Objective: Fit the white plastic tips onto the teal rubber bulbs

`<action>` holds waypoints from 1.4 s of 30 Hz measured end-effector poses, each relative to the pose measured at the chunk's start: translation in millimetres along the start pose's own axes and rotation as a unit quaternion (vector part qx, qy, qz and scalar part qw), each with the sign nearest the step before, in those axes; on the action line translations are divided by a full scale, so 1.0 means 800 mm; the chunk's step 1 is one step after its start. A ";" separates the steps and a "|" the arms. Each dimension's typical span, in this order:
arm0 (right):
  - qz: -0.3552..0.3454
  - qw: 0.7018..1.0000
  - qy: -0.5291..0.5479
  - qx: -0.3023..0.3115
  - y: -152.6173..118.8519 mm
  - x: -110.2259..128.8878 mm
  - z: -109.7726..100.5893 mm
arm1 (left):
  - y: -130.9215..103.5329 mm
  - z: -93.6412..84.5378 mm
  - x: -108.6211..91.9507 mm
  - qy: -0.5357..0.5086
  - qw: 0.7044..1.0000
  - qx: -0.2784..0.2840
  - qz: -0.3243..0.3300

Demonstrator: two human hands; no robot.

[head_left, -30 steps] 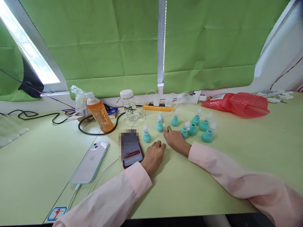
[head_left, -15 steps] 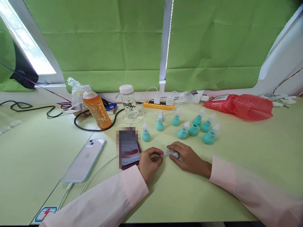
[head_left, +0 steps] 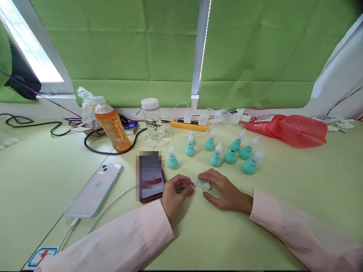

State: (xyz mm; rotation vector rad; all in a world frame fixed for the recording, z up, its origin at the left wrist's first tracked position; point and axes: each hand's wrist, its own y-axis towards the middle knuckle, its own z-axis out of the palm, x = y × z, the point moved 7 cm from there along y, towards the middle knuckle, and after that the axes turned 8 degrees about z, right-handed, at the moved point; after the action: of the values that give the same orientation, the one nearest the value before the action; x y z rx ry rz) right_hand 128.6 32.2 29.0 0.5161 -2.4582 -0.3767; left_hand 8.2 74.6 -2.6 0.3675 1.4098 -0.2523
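Between my two hands, low over the table, is a small clear plastic nozzle (head_left: 199, 184) with a rounded white end on its right. My left hand (head_left: 176, 194) pinches the nozzle's left tip between thumb and fingers. The fingers of my right hand (head_left: 227, 190) curve around the white end, thumb spread away from it. Beyond my hands stand several teal squeeze bulbs with clear pointed tips, such as this bulb (head_left: 215, 160). One teal bulb (head_left: 230, 156) among them has an open neck without a tip.
Left of my hands lie a dark phone (head_left: 153, 189) in a red case and a pale phone (head_left: 95, 192) on a charging cable. Behind are an orange drink bottle (head_left: 113, 128), a clear jar (head_left: 153, 121), a yellow power strip (head_left: 190, 125) and a red plastic bag (head_left: 286, 130).
My right thumb and fingers have spread apart from the nozzle's white end. One teal bulb near the right hand has rocked from leaning right to more upright. The view has shifted slightly.
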 end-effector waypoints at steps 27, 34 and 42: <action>0.084 0.985 0.106 -0.105 -0.001 -0.012 -0.011 | 0.004 -0.008 -0.003 0.058 0.996 -0.016 0.064; 0.102 0.973 0.188 -0.088 -0.010 0.006 -0.005 | -0.006 0.009 -0.009 -0.005 0.999 0.038 0.008; 0.030 0.990 0.083 -0.105 -0.008 0.023 -0.002 | -0.010 0.015 -0.014 0.030 0.998 0.046 0.036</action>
State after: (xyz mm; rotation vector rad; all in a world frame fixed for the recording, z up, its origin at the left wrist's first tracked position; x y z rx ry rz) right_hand 117.2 18.1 36.8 0.3669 -2.2360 -0.5388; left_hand 14.4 62.0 9.1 0.5040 1.4448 -0.2497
